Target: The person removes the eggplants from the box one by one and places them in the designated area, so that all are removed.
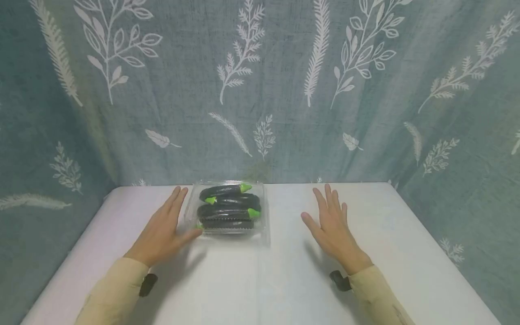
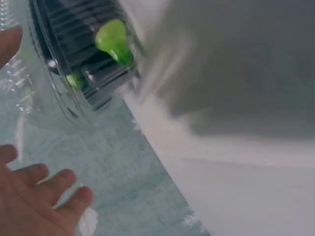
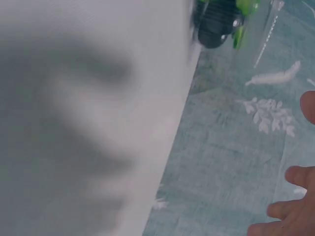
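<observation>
A clear plastic clamshell box (image 1: pixel 263 225) stands near the back edge of the table, left of the middle. Several dark eggplants (image 1: pixel 227 211) with bright green caps lie stacked inside it. Close by the box's left side is my left hand (image 1: pixel 160 234), fingers straight and thumb pointing at its front corner. In the left wrist view the spread fingers (image 2: pixel 54 189) show beside the box, holding nothing. To the right of the box, my right hand (image 1: pixel 333 230) hovers over the table with its fingers spread and nothing in them.
A white cloth covers the table (image 1: pixel 284 280). Grey-green curtains (image 1: pixel 284 149) with white leaf prints rise behind the table and along both sides. Dark wrist devices (image 1: pixel 340 280) sit under both sleeves, and shadows of the hands fall on the cloth.
</observation>
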Tool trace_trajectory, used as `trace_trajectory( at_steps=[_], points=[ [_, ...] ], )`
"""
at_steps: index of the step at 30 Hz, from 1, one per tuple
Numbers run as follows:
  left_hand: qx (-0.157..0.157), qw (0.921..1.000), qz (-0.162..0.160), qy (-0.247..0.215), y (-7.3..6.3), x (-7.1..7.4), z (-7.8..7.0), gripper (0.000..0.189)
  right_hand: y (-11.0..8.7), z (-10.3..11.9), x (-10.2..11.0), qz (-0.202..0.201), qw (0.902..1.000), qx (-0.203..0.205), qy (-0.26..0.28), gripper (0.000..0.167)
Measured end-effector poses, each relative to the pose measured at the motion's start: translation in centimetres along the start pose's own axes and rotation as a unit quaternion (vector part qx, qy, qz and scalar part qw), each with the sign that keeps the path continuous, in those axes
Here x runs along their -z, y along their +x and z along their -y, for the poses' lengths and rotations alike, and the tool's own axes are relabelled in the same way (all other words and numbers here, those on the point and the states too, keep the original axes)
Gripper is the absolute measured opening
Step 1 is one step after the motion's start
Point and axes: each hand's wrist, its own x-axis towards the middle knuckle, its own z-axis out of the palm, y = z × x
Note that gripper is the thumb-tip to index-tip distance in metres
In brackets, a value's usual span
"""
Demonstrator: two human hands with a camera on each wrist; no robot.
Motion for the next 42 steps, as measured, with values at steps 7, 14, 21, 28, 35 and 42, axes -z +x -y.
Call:
trace_trajectory(
  at_steps=[7,14,21,28,35,42],
  points=[
    [0.082,0.9867,0.127,-0.060,1.7,0.0,0.0,0.119,0.9,1.7,-0.3,-0.004,0.9988,0.029,0.039,0.090],
    [0.105,0.9770,0.161,-0.093,2.1,-0.5,-0.1,0.123,1.5,3.8,-2.0,0.054,0.9961,0.030,0.062,0.097],
    [0.103,0.9765,0.158,-0.104,2.0,-0.7,-0.2,0.119,1.7,5.6,-4.3,0.123,0.9876,0.042,0.088,0.104],
    [0.100,0.9779,0.148,-0.109,2.1,-1.7,-0.3,0.120,2.2,6.2,-5.5,0.167,0.9793,0.035,0.110,0.105],
    [0.103,0.9793,0.137,-0.108,2.1,-2.4,-0.9,0.116,2.6,6.3,-6.1,0.162,0.9789,0.054,0.112,0.106],
    [0.108,0.9812,0.134,-0.087,2.0,-2.1,-1.6,0.114,2.8,6.3,-6.5,0.147,0.9789,0.064,0.127,0.100]
  ],
)
